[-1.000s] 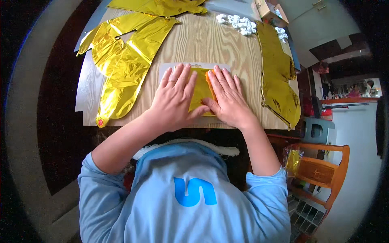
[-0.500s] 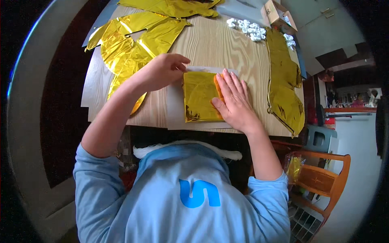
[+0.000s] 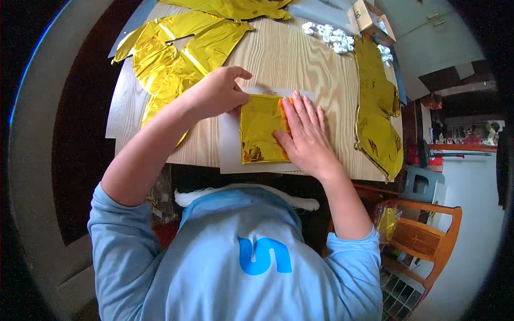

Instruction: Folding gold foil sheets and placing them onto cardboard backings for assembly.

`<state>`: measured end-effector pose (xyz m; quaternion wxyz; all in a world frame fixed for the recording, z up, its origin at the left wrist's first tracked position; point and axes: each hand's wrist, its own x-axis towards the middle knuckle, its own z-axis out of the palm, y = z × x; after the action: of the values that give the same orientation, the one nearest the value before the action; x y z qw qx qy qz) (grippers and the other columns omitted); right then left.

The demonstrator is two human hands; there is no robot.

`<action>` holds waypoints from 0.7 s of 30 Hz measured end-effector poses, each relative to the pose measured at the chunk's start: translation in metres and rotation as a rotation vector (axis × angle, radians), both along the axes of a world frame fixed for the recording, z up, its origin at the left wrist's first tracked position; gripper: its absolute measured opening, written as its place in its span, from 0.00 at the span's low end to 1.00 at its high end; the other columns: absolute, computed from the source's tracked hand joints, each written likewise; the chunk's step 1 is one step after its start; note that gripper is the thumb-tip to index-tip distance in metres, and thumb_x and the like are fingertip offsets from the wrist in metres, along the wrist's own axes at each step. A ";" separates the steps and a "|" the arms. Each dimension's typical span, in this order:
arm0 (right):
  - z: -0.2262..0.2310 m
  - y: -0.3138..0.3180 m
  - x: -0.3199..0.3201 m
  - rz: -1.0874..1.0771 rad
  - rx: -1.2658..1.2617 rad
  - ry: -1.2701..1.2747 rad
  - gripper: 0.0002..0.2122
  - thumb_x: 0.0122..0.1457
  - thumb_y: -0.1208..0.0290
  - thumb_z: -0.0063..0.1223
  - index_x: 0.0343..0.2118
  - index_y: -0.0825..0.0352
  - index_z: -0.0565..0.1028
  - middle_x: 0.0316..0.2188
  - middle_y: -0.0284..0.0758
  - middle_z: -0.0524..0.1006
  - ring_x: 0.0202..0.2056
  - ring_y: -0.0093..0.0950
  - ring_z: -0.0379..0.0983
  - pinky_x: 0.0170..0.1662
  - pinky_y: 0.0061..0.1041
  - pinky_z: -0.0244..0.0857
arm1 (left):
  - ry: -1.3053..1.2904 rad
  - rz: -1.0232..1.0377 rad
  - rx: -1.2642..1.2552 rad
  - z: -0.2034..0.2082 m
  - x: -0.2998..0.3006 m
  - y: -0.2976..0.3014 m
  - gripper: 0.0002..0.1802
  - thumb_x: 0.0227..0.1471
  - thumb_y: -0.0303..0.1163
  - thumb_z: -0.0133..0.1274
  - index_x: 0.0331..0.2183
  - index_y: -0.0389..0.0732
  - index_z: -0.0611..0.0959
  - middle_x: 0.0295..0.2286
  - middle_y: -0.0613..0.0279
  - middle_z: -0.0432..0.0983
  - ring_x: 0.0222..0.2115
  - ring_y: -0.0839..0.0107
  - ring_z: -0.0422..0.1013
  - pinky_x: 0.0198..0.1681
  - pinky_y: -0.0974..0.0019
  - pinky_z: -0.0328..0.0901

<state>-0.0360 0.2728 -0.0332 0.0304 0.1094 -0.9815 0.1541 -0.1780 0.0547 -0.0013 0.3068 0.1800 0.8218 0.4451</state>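
A gold foil balloon, folded into a square (image 3: 259,128), lies on a light grey sheet (image 3: 230,152) close to the table's near edge. My right hand (image 3: 305,134) rests flat on its right side, fingers stretched out. Orange material (image 3: 284,109) shows from beneath those fingers; its kind is mostly hidden. At the upper left corner of the folded balloon is my left hand (image 3: 222,92), with its thumb and curled fingers closed at the corner and the index finger held apart. The curled fingers are partly hidden.
Unfolded flat gold foil balloons (image 3: 166,64) lie at the left and far side of the wooden table (image 3: 278,53). Another gold foil balloon (image 3: 375,107) lies along the right edge. Several small white bundles (image 3: 332,38) sit near a cardboard box (image 3: 372,22) at the far right.
My left hand has moved slightly, bringing its thumb onto the balloon's upper left corner. My right hand has shifted a little left, still flat on the balloon.
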 end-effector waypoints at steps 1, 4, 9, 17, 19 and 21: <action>0.000 -0.001 0.000 0.001 0.003 0.000 0.33 0.64 0.54 0.47 0.67 0.67 0.54 0.69 0.51 0.49 0.70 0.46 0.42 0.68 0.55 0.33 | 0.041 -0.006 0.013 -0.009 0.001 -0.002 0.29 0.54 0.24 0.54 0.57 0.33 0.70 0.30 0.55 0.80 0.29 0.71 0.77 0.35 0.67 0.75; -0.001 -0.001 0.000 -0.011 -0.014 -0.015 0.33 0.66 0.52 0.43 0.68 0.66 0.52 0.69 0.50 0.46 0.70 0.48 0.41 0.69 0.49 0.30 | -0.010 0.069 0.081 -0.008 0.007 -0.002 0.29 0.55 0.23 0.53 0.58 0.34 0.68 0.30 0.56 0.80 0.30 0.71 0.77 0.36 0.67 0.74; -0.006 -0.005 0.000 -0.040 0.014 -0.002 0.34 0.66 0.52 0.43 0.68 0.68 0.50 0.69 0.53 0.46 0.70 0.49 0.40 0.69 0.50 0.29 | -0.062 0.143 0.129 -0.011 0.004 -0.008 0.28 0.55 0.21 0.51 0.57 0.37 0.69 0.27 0.57 0.78 0.28 0.68 0.76 0.32 0.65 0.72; -0.016 -0.013 0.000 -0.038 0.076 0.087 0.37 0.63 0.50 0.46 0.66 0.73 0.51 0.67 0.59 0.48 0.68 0.54 0.43 0.67 0.57 0.33 | 0.804 0.000 -0.539 -0.004 0.043 0.003 0.25 0.53 0.34 0.56 0.52 0.41 0.73 0.44 0.52 0.71 0.38 0.52 0.74 0.42 0.50 0.69; -0.018 -0.013 -0.001 -0.054 0.083 0.086 0.37 0.63 0.50 0.46 0.66 0.72 0.52 0.67 0.59 0.48 0.68 0.54 0.43 0.67 0.58 0.33 | 1.090 -0.049 -0.377 -0.007 0.060 0.008 0.24 0.52 0.34 0.55 0.50 0.38 0.75 0.42 0.50 0.71 0.45 0.51 0.70 0.47 0.46 0.65; -0.013 -0.014 -0.002 -0.046 0.085 0.063 0.37 0.63 0.50 0.46 0.66 0.72 0.52 0.67 0.58 0.48 0.68 0.54 0.43 0.67 0.58 0.33 | 1.176 -0.089 -0.191 -0.014 0.077 0.014 0.26 0.54 0.40 0.53 0.51 0.34 0.75 0.46 0.49 0.71 0.54 0.51 0.64 0.56 0.45 0.57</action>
<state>-0.0385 0.2591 -0.0459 0.0603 0.0926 -0.9880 0.1079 -0.1006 0.0683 -0.0152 -0.1667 0.4022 0.8817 0.1817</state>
